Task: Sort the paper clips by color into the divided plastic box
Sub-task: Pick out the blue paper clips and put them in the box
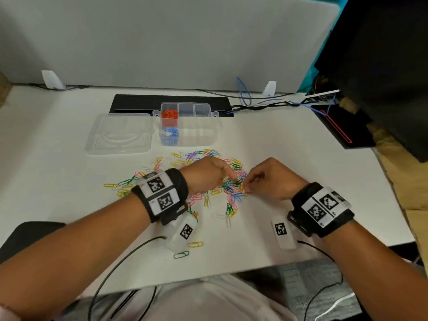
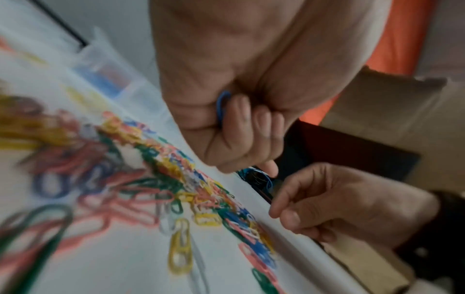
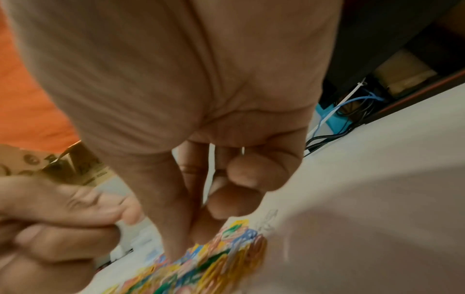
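A mixed pile of coloured paper clips [image 1: 208, 181] lies spread over the middle of the white table [image 1: 58, 158]. Behind it stands the clear divided box [image 1: 201, 133], with orange clips [image 1: 169, 113] in its back-left compartment and blue clips [image 1: 170, 138] in the front-left one. My left hand [image 1: 228, 176] hovers over the pile, its fingers [image 2: 251, 123] curled round a blue clip [image 2: 221, 105]. My right hand [image 1: 245, 186] comes in from the right. Its thumb and forefinger [image 3: 176, 248] pinch at a clip in the pile, whose colour is hidden.
The box's clear lid [image 1: 119, 133] lies flat to the left of it. A black strip [image 1: 139, 101] and cables [image 1: 266, 105] run along the grey partition at the back. A black pad [image 1: 342, 126] sits far right. A yellow clip [image 1: 195, 244] and a green clip [image 1: 181, 254] lie by the front edge.
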